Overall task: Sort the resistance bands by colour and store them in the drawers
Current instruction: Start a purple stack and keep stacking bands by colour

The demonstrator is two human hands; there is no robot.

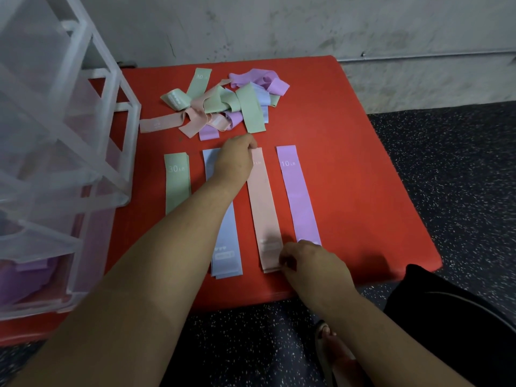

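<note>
Head view has my left hand [237, 160] at the far end of the pink band [264, 208], fingers curled and pinching its top edge. My right hand [310, 263] is curled round the near end at the front of the bench [363, 191]. It is blurred there, so the pinch is my reading, not a sure thing. Between the two hands the band lies stretched flat and straight, seemingly on top of others of its colour. I judge I am in the sorting step, laying a pink one squarely on its row. Just left of it, partly under my left forearm, lies the blue band [227, 247], with the green band [177, 182] beyond that. The purple band [300, 199] lies just right, its near end touching my right hand. Past my left hand, near its knuckles, sits the tangled pile [223, 104] of mixed colours, so much is left to sort. Next I should let go with both hands without dragging the strip askew, then reach into the tangle for one loose end. The drawer unit [69, 135] stands at the left, with something purple in its bottom drawer [28, 275].
</note>
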